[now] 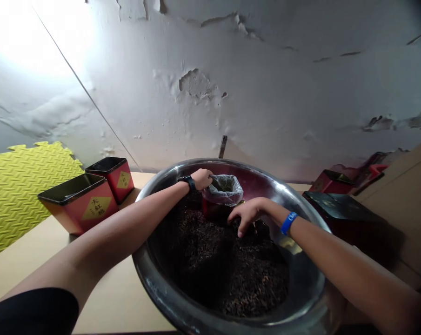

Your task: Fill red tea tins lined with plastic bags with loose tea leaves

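Observation:
A wide metal basin [147, 274] holds dark, loose, leaf-like material [210, 260]. Inside it, towards the back, stands a small dark red tin [212, 208] lined with a clear plastic bag [236, 188]. My left hand [201, 179], with a black watch on the wrist, has its fingers closed on the left edge of the bag and tin. Just right of and in front of the tin, my right hand [248, 216] hovers low over the dark leaves, thumb and fingers apart. A blue wristband [289, 223] is on that wrist.
Two red tins [91, 209] with yellow labels stand left of the basin on a pale table [116, 302]. Yellow foam mats [18, 195] lie farther left. A dark-lidded box [339, 204] and another red tin [330, 182] are at the right. Behind is a peeling wall.

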The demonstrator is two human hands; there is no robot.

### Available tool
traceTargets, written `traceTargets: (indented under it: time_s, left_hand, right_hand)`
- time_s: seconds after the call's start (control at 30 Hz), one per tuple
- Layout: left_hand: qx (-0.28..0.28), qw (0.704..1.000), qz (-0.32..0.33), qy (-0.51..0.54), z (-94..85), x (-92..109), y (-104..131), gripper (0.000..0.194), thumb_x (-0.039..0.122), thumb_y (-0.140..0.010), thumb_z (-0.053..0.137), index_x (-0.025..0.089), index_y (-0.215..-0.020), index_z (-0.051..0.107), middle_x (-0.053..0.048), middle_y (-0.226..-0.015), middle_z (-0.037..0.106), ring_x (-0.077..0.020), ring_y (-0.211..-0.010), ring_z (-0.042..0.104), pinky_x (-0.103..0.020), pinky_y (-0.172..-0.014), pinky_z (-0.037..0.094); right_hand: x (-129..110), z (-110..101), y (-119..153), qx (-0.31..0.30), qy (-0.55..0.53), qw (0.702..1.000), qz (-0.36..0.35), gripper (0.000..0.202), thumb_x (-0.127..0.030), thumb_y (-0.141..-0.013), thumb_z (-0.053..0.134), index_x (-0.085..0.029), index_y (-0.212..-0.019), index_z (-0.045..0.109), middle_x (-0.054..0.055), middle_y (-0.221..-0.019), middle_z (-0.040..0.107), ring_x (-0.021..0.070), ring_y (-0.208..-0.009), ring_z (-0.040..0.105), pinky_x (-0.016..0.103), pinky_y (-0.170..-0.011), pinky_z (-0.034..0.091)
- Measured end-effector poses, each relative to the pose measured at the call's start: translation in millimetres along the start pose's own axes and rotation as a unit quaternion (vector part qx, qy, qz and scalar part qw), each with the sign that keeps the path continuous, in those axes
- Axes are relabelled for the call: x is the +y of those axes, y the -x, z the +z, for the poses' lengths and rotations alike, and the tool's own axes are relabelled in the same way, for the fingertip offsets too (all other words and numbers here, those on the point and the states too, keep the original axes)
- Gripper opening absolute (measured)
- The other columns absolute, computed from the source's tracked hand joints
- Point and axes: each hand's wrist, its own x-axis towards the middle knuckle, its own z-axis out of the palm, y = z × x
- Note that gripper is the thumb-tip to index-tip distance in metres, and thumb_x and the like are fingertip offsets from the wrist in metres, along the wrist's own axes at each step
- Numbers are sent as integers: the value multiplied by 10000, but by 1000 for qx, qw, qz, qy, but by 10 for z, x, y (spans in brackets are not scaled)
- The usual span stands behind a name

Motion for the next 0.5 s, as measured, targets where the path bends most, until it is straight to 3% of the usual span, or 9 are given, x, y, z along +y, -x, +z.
traceTargets:
  time_s: [0.1, 0.2, 0.27, 0.37, 0.43, 0.5]
  left_hand:
    - [5, 1000, 1, 1, 14, 11, -3, 291, 173, -708, 400, 150, -848, 654, -55, -825, 655, -150, -753, 591, -196, -661, 425]
    - [0, 1000, -6, 3, 20, 48, 1, 298, 180, -719, 398, 149, -870, 653, -59, -823, 654, -145, -744, 587, -194, -661, 421]
    - [-8, 1000, -7, 8, 22, 80, 4, 301, 184, -719, 404, 151, -889, 650, -58, -814, 653, -139, -733, 582, -189, -654, 416]
    - [-12, 1000, 6, 12, 26, 129, 6, 293, 200, -720, 413, 155, -892, 646, -58, -807, 649, -140, -717, 573, -195, -637, 410]
    - [-22, 1000, 18, 12, 27, 156, 5, 282, 219, -730, 407, 151, -866, 645, -57, -776, 645, -140, -671, 564, -204, -611, 407]
    - [-40, 998, 35, 14, 28, 175, 4, 277, 241, -742, 405, 145, -852, 642, -58, -755, 641, -140, -646, 559, -206, -594, 404]
  right_hand:
    - [-171, -62, 199, 26, 46, 994, -96, 516, -441, -602, 642, -178, -1040, 566, 36, -954, 591, 146, -804, 548, 207, -621, 446]
    - [-329, -66, 326, 57, 31, 985, -162, 391, -408, -652, 614, -166, -957, 583, 27, -920, 585, 125, -790, 533, 207, -640, 429]
    - [-390, -58, 384, 112, -9, 975, -193, 348, -385, -671, 603, -161, -935, 577, 33, -919, 575, 116, -778, 531, 217, -658, 427]
    - [-383, -74, 395, 250, -82, 938, -226, 342, -400, -722, 542, -162, -968, 538, 37, -834, 576, 112, -702, 536, 243, -632, 433]
    - [-331, -109, 334, 370, -94, 894, -234, 344, -413, -759, 482, -163, -992, 516, 28, -748, 575, 119, -658, 535, 263, -612, 435]
    - [-274, -146, 234, 495, -39, 837, -231, 317, -392, -770, 465, -166, -983, 530, 36, -772, 593, 143, -716, 547, 293, -674, 434]
